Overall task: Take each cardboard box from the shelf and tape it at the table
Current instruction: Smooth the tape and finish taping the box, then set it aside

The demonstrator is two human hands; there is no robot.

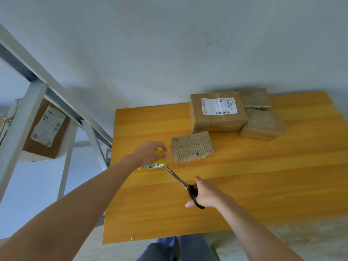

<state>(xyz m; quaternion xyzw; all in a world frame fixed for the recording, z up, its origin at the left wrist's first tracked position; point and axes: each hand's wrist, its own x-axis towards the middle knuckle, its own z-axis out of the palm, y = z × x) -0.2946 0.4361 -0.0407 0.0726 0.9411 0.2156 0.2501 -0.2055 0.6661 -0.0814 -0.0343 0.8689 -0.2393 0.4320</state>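
Small box (192,147): flat, ribbed top, lying on the table (244,185) toward its far left part, just in front of a labelled box (216,113).

Tape roll (153,165): yellow, gripped from above by the left hand (148,153), just left of the small box.

Scissors (177,178): held by the handles in the right hand (206,194), fingers through the loops, tips brought up to the gap between roll and box.

Step in hand, as judged: the tape is to be cut free at the small box. A taut strip and blades closed squarely across it are called for next, then the loose end pressed down.

Further stock: two plain boxes (263,124) beside the labelled one; one more box (45,129) on the shelf (24,113), left.

Not made out: the clear strip itself, the blades' opening, and the roll's top under the fingers.
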